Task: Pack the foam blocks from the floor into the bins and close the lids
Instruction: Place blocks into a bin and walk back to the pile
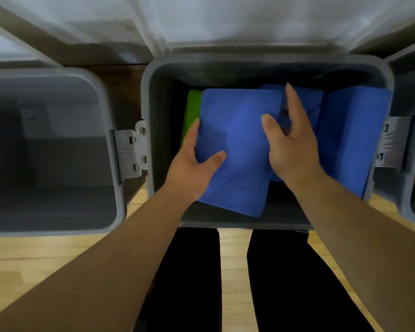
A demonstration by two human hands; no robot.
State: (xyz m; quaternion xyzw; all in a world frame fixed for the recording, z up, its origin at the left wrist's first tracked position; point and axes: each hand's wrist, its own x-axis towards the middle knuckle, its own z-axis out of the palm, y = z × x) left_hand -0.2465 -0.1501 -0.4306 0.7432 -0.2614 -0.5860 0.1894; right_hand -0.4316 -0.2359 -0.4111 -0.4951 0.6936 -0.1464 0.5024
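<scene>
Both hands clasp one blue foam block (237, 130) held over the open middle bin (151, 75). The left hand (194, 164) takes the block's left edge, thumb laid on the top face and fingers curled over the side. The right hand (290, 144) takes the right edge, thumb pressed on the top face and fingers reaching down the far side, with the forefinger stretched straight along it. The block lies tilted, its near corner low and close to the bin's front wall.

A green block (192, 109) stands just left of it against the bin's left wall. A second blue block (304, 109) sits beside the right fingers, apparently touching them, though shadow hides the contact. A third blue block (352, 140) leans on the right wall and overhangs the rim. Open room remains along the front wall and in the dark far strip.

Both forearms enter from below, converging. A white latch (134, 149) hangs on the middle bin's left side, facing the left bin (110, 130). A right bin (412, 200) shows partly. Pale lids (249, 20) stand raised behind. Dark trouser legs (285, 271) stand on the wooden floor (34, 255).
</scene>
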